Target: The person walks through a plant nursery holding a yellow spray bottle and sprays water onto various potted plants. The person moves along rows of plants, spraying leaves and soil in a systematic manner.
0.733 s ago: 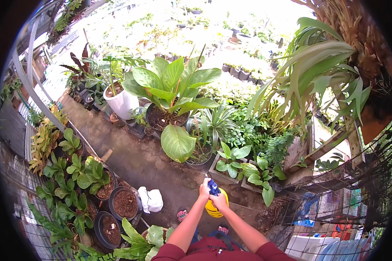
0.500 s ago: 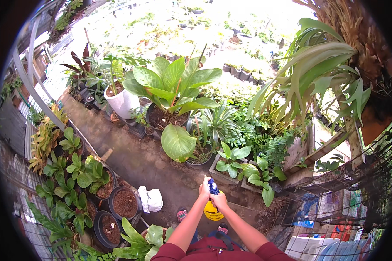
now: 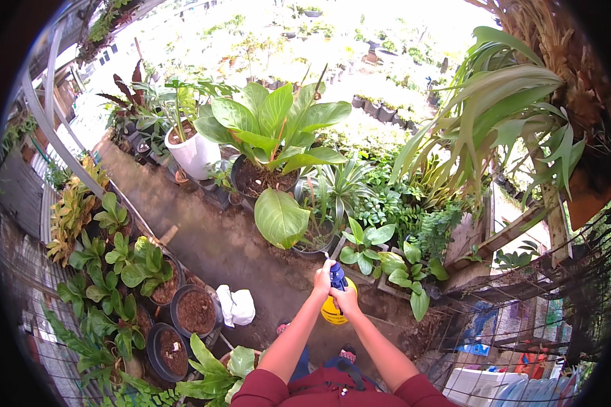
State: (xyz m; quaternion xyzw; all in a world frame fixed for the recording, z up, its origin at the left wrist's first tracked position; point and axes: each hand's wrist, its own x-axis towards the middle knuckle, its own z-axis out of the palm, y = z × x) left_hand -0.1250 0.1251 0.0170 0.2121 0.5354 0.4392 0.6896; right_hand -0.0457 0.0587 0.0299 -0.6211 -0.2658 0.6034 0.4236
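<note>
Bare path (image 3: 210, 254) runs diagonally between two rows of potted plants. At upper right hangs a staghorn fern (image 3: 499, 88) with long forked fronds. A broad-leaved plant (image 3: 275, 112) stands in a dark pot across the path, with a white planter (image 3: 198, 159) to its left. At lower left, two round black pots (image 3: 154, 351) hold brown soil, near a crumpled white bag (image 3: 236, 305). The yellow pump sprayer (image 3: 334, 313) is in front of the person's body, its blue top gripped by both hands, pressed close together: left hand (image 3: 322, 280) toward the nozzle, right hand (image 3: 347, 300) nearer the body.
</note>
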